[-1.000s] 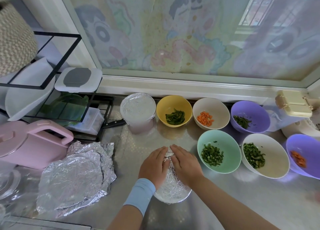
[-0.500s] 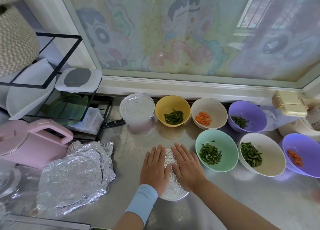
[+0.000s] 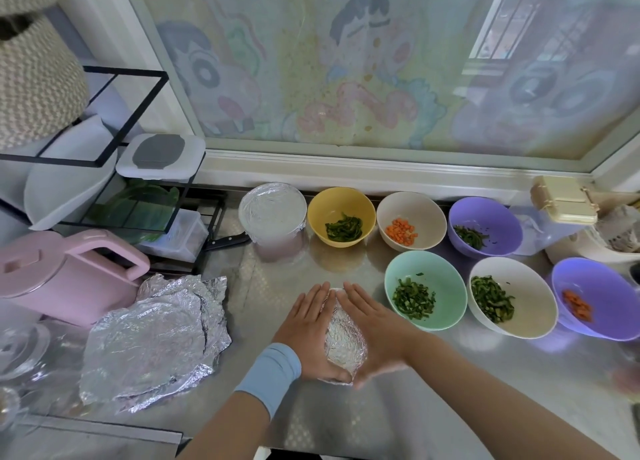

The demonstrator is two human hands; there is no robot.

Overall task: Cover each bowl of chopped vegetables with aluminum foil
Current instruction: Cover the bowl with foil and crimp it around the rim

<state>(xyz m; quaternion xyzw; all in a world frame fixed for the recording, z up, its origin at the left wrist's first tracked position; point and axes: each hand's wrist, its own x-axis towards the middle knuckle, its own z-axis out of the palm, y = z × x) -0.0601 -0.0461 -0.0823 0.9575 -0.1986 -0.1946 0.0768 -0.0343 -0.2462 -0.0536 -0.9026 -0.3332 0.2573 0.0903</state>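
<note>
My left hand [image 3: 306, 335] and right hand [image 3: 375, 331] lie flat, fingers straight, pressing on the foil-wrapped near bowl [image 3: 344, 342] and gripping nothing; its contents are hidden; a covered bowl [image 3: 272, 213] stands behind; six open bowls [image 3: 446, 286] are left, I judge; the rightmost is cut off.

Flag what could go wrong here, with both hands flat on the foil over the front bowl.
1. The left hand and right hand press flat on the crumpled silver foil cover of the front bowl; hard pressure could tear the thin foil or push it into the bowl.
2. The uncovered mint-green bowl of chopped greens sits close beside the right hand; smoothing outward might nudge it.
</note>
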